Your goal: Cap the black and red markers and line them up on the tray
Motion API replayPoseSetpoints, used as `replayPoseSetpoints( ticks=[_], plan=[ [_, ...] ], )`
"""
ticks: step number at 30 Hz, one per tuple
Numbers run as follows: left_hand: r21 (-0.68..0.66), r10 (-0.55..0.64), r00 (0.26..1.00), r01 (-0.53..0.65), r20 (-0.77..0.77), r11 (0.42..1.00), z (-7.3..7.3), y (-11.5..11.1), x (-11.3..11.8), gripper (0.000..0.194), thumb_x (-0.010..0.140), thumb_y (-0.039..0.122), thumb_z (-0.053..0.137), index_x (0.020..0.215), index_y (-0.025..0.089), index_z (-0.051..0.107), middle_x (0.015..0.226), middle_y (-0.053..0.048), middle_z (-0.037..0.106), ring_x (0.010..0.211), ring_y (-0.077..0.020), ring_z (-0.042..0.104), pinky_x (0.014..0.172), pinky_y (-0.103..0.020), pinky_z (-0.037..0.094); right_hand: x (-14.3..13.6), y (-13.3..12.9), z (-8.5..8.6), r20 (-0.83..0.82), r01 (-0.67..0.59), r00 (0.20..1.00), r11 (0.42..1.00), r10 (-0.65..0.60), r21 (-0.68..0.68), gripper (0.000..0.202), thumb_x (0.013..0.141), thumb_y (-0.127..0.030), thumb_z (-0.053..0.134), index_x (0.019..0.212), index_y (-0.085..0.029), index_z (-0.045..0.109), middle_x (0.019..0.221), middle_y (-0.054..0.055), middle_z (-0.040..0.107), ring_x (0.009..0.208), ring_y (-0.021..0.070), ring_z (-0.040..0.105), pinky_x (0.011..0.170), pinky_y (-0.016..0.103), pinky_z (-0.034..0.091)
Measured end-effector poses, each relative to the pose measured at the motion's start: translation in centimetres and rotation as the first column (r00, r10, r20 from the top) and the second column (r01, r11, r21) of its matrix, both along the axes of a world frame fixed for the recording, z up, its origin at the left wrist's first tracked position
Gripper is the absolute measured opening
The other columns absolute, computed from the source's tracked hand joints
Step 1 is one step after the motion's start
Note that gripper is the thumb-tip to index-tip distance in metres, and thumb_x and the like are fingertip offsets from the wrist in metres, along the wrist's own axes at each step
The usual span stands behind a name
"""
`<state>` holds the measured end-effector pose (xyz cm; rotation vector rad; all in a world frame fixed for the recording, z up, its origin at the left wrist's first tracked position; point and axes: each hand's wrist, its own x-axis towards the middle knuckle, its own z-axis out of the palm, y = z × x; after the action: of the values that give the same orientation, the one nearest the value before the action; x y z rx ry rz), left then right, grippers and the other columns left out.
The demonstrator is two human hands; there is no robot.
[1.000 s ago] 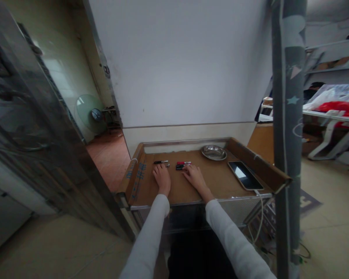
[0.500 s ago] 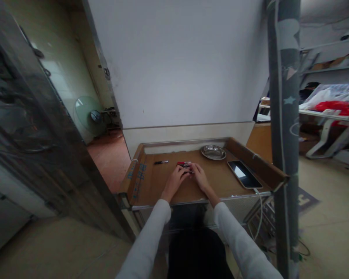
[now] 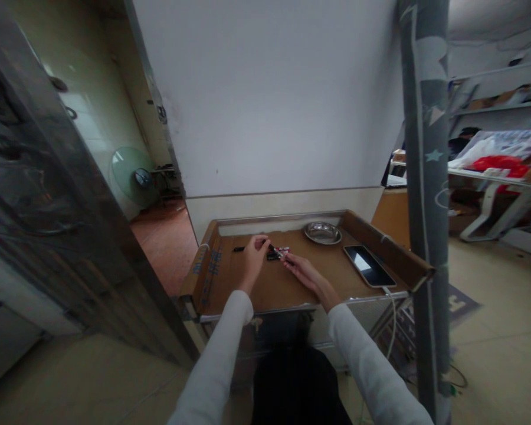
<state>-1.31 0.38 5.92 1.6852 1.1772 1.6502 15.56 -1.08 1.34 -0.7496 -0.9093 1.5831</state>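
Between my hands, above the cardboard-lined tray, is a slim pen, dark at one end and pale at the other. My left hand pinches its upper left end. Fingertips of my right hand are closed around the lower right end. Just behind it lie red and dark pens, partly covered by the held one. Another black pen rests to the left, its right part hidden behind my left hand.
A round metal dish stands at the tray's back right. In front of it lies a phone with a white cable running over the front edge. Raised cardboard sides border the tray. A wrapped grey post rises on the right.
My hands, close together before, have moved apart. The left went up and to the left, the right slightly right, and the pen now shows between them.
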Motion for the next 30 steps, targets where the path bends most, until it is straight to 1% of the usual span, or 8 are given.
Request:
replayPoseSetpoints(
  ticks=[4, 9, 14, 18, 21, 24, 27, 30],
  plan=[
    [-0.049, 0.012, 1.0, -0.012, 0.006, 0.999, -1.4, 0.2, -1.5, 0.019, 0.077, 0.031, 0.06, 0.088, 0.015, 0.061, 0.086, -0.005, 0.067, 0.079, -0.0154, 0.062, 0.077, -0.03, 0.049, 0.0, -0.3, -0.7, 0.105, 0.025, 0.994, 0.997, -0.033, 0.073, 0.02, 0.071, -0.028, 0.068, 0.086, -0.017, 0.069, 0.1, 0.006, 0.068, 0.089, 0.0156, 0.064, 0.084, 0.028, 0.053],
    [-0.095, 0.012, 0.999, -0.006, 0.053, 0.995, -3.4, 0.4, -1.6, 0.02, 0.076, 0.032, 0.061, 0.084, 0.014, 0.06, 0.083, -0.006, 0.066, 0.077, -0.0154, 0.062, 0.076, -0.03, 0.05, 0.1, -0.2, -1.2, 0.235, 0.047, 0.969, 0.993, -0.071, 0.107, 0.032, 0.058, -0.03, 0.077, 0.086, -0.016, 0.07, 0.087, 0.005, 0.071, 0.078, 0.0153, 0.065, 0.083, 0.034, 0.051],
    [-0.146, -0.071, 0.996, 0.08, 0.062, 0.986, -4.7, 0.5, -1.2, 0.017, 0.076, 0.029, 0.06, 0.082, 0.014, 0.059, 0.082, -0.005, 0.066, 0.077, -0.0153, 0.063, 0.074, -0.03, 0.05, 1.5, -0.2, -1.3, 0.358, 0.197, 0.892, 0.951, -0.275, 0.239, 0.039, 0.055, -0.038, 0.077, 0.086, -0.017, 0.068, 0.083, 0.004, 0.071, 0.076, 0.0163, 0.064, 0.08, 0.035, 0.05],
    [-0.151, -0.185, 0.98, 0.172, -0.077, 0.973, -4.9, 0.0, -0.3, 0.008, 0.076, 0.021, 0.06, 0.083, 0.015, 0.059, 0.084, -0.004, 0.066, 0.078, -0.015, 0.063, 0.076, -0.03, 0.05, 2.1, -0.3, -1.3, 0.411, 0.288, 0.789, 0.865, -0.458, 0.41, 0.034, 0.06, -0.041, 0.072, 0.083, -0.016, 0.066, 0.084, 0.007, 0.07, 0.077, 0.0177, 0.063, 0.077, 0.035, 0.049],
    [-0.095, -0.181, 0.921, 0.158, -0.345, 0.983, -4.6, -0.6, 0.4, 0.005, 0.078, 0.015, 0.058, 0.082, 0.017, 0.061, 0.088, -0.003, 0.065, 0.086, -0.0162, 0.061, 0.082, -0.032, 0.047, 1.8, -0.4, -1.1, 0.494, 0.215, 0.707, 0.82, -0.505, 0.531, 0.026, 0.07, -0.039, 0.065, 0.083, -0.017, 0.066, 0.087, 0.007, 0.07, 0.081, 0.0186, 0.063, 0.076, 0.034, 0.049],
    [-0.034, -0.114, 0.799, 0.116, -0.591, 0.993, -3.9, -1.3, 0.3, 0.009, 0.081, 0.015, 0.055, 0.086, 0.019, 0.061, 0.096, -0.004, 0.064, 0.097, -0.0188, 0.057, 0.09, -0.036, 0.041, 1.3, -0.4, -0.9, 0.61, 0.039, 0.633, 0.807, -0.477, 0.59, 0.017, 0.076, -0.03, 0.059, 0.086, -0.019, 0.066, 0.089, 0.005, 0.069, 0.083, 0.0176, 0.063, 0.078, 0.033, 0.048],
    [-0.017, -0.066, 0.758, 0.072, -0.649, 0.997, -3.2, -2.1, -0.9, 0.015, 0.087, 0.017, 0.047, 0.094, 0.02, 0.06, 0.101, -0.005, 0.061, 0.1, -0.019, 0.055, 0.092, -0.036, 0.04, 1.3, -0.5, -1.0, 0.723, -0.139, 0.49, 0.775, -0.487, 0.616, 0.017, 0.078, -0.02, 0.056, 0.092, -0.022, 0.066, 0.093, 0.003, 0.068, 0.089, 0.0173, 0.06, 0.085, 0.035, 0.044],
    [-0.071, -0.144, 0.767, 0.127, -0.625, 0.989, -3.2, -3.1, -2.7, 0.019, 0.089, 0.021, 0.043, 0.099, 0.021, 0.058, 0.102, -0.005, 0.059, 0.093, -0.0164, 0.057, 0.088, -0.032, 0.044, 1.9, -0.5, -1.4, 0.748, -0.194, 0.373, 0.742, -0.549, 0.642, 0.02, 0.078, -0.018, 0.056, 0.096, -0.022, 0.064, 0.098, 0.005, 0.065, 0.096, 0.0188, 0.056, 0.087, 0.036, 0.042]
  ],
)
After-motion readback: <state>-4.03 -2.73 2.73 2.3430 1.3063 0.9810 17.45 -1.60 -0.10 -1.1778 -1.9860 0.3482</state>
